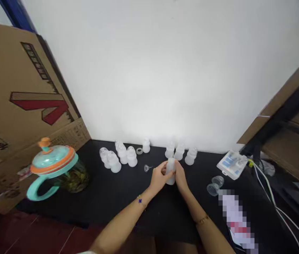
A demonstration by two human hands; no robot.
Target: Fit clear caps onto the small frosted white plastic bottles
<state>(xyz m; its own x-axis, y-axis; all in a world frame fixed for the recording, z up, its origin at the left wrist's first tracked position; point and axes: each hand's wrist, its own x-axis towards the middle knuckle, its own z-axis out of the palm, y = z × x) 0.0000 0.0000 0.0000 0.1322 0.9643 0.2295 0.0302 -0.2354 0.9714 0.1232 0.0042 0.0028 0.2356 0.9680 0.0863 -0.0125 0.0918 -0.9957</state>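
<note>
A whitish baby bottle (171,178) stands upright, close to the middle of the black table, with both hands around it. My left hand (159,176) is closed on its left side, fingers reaching across the front. On the other side my right hand (180,177) wraps the bottle, its fingertips mostly hidden behind it. Just left of my left hand lies a clear bottle nipple (146,168). Beyond it is a whitish ring (139,151), beside a small capped bottle (146,145). To the right lie two clear domed caps, a nearer cap (212,189) and a farther cap (219,181).
Several capped bottles (114,162) cluster at left; others (191,156) stand near the wall at right. A teal-and-orange lidded jug (54,169) occupies the left end. At right are a clear plastic case (232,164), white cables (267,185) and a pixelated flat object (235,215).
</note>
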